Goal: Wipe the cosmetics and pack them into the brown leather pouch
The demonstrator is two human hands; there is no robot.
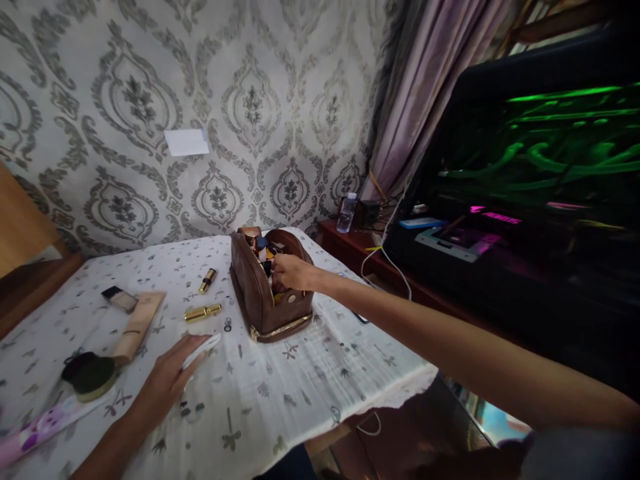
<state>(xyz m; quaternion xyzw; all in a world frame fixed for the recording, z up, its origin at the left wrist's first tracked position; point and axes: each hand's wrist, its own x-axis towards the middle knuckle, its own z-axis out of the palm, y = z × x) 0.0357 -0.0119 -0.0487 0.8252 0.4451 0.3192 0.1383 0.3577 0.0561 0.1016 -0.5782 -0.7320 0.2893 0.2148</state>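
A brown leather makeup bag (247, 287) stands unzipped on the cloth, packed with several small cosmetics. My right hand (293, 272) reaches into its opening from the right, fingers curled down among the contents; whatever they grip is hidden. On the cloth at the lower left rests my left hand (173, 367), closed on a white wipe (203, 348) that pokes out past the fingers. Beyond it lie a gold tube (203, 313) and a smaller gold and dark lipstick (207, 281). A beige squeeze tube (141, 323) and a foundation bottle with a black cap (119, 298) lie farther left.
A round dark green container (89, 377) and a pink and white patterned packet (47, 427) lie at the left front. The patterned tablecloth (310, 380) ends near my body. At right are a water bottle (347, 212), a white cable (387, 250) and a green-lit computer case (525, 173).
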